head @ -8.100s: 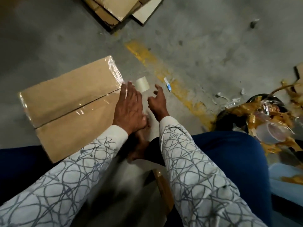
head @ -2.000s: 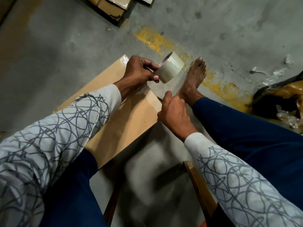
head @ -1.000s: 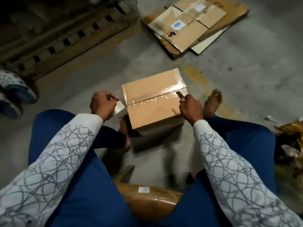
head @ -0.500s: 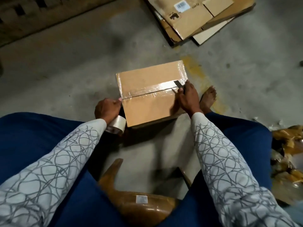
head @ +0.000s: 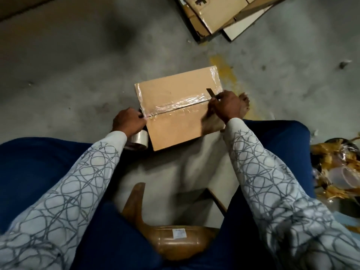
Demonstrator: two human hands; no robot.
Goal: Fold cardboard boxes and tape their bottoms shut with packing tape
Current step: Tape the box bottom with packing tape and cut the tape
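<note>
While the cardboard box (head: 175, 131) sits bottom-up on the floor (head: 78, 75) in front of your knees, its seam gives you the long axis, running left to right across you and rising a little toward the right, and the shiny tape strip (head: 175, 103) covers that seam from one end to the other. Your left grip (head: 129, 121) is curled at the seam's left end, touching the box edge and clamped on the tape roll (head: 139, 140) that shows just under the wrist; how the fingers sit on it is hidden. Your right grip (head: 226, 106) is closed round a thin dark tool (head: 211, 92), likely a cutter, at the seam's right end, well apart from the roll. By my judgement the cut belongs at the left edge, where the strip leaves the box for the roll, so your blade lies at the opposite end: bring the right grip leftward along the seam while the left one keeps the strip taut
</note>
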